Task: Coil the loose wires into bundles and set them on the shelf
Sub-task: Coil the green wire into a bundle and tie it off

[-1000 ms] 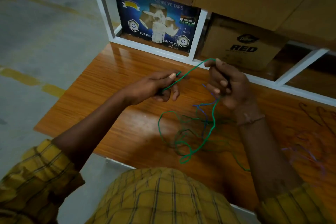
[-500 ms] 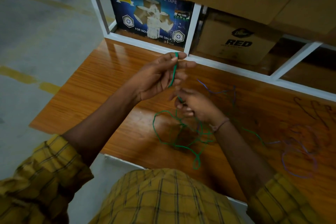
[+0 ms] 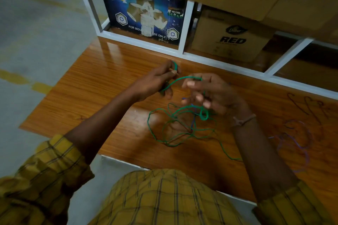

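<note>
Head view of a person in a yellow checked shirt working over a glossy wood-grain worktop. The left hand is raised above the worktop near its far edge, thumb and fingers pinched on the green wire, a short loop of which stands up over the fingertips. From that pinch the wire arcs across to the right hand, just beside the left, and passes over its forefinger; the other fingers of this hand are loosely curled and partly spread, and motion blur hides whether they press the wire. Below the right hand the wire makes one small tight loop, then falls into a loose tangle lying on the middle of the worktop, with one strand trailing toward the near edge under the right forearm. A blue wire crosses inside the tangle. A purple wire lies in loose loops toward the right end of the worktop, well apart from the hands; beyond it lies a dark brown wire. A thin band circles the right wrist. Along the far edge stands a white-framed shelf holding a blue adhesive-tape carton and, to its right, a brown carton marked RED.
</note>
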